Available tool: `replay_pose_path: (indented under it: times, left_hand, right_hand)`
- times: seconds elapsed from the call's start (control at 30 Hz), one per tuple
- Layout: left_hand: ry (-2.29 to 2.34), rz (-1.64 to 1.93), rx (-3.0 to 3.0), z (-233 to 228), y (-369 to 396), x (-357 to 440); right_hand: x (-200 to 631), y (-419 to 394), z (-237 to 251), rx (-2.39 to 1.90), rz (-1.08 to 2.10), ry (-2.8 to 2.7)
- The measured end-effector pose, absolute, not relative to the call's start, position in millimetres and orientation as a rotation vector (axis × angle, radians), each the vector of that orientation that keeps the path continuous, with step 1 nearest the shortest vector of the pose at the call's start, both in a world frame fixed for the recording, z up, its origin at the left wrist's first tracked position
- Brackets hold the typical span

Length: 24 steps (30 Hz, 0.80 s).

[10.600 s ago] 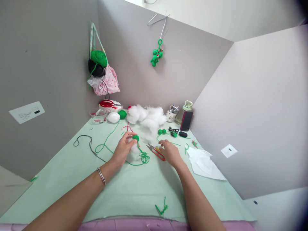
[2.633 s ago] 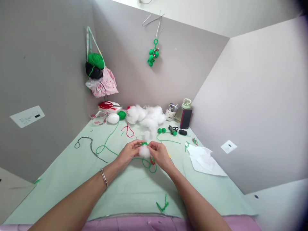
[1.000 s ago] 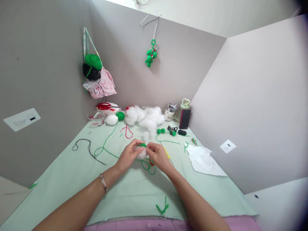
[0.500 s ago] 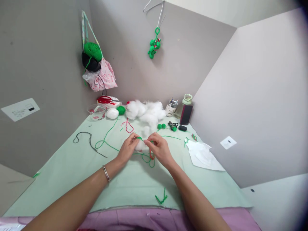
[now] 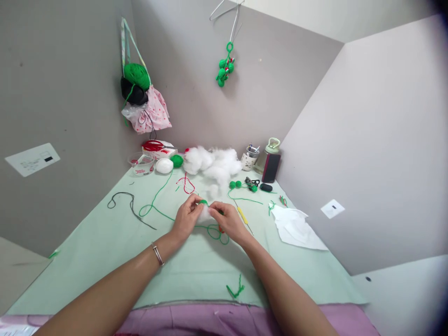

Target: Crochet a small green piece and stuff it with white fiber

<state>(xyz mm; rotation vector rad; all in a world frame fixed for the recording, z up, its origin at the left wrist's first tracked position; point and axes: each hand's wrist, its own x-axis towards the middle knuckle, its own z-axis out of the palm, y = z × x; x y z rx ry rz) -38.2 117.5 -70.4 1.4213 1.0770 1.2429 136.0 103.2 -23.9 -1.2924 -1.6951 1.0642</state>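
Both hands meet over the middle of the worktop (image 5: 105, 252): the left hand (image 5: 185, 218) and right hand (image 5: 228, 221) pinch a small green crochet piece (image 5: 203, 202) with a tuft of white stuffing (image 5: 206, 213) between their fingertips. Green yarn (image 5: 214, 230) loops just beneath them. A yellow-handled hook (image 5: 242, 215) lies near the right hand; the big stuffing pile (image 5: 213, 164) sits further back.

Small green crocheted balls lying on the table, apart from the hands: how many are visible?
3: a touching pair beside the white stuffing, one near the black clip. Others may be hidden.
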Motion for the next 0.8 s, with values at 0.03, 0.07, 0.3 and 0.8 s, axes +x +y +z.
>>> replay_pose_path:
  times: [0.03,0.07,0.3,0.8]
  left_hand:
    - [1.064,1.234,1.422,-71,117,-37]
    - [1.05,1.225,1.423,-71,117,-36]
    - [0.919,1.181,1.417,-60,110,-32]
    - [1.116,1.215,1.404,-79,130,-37]
  right_hand:
    - [135,103,-26,-1.316,1.056,-1.687]
    - [134,103,-27,-1.338,1.045,-1.673]
    - [138,105,-25,-1.408,0.991,-1.612]
    - [122,89,-24,-1.311,1.045,-1.797]
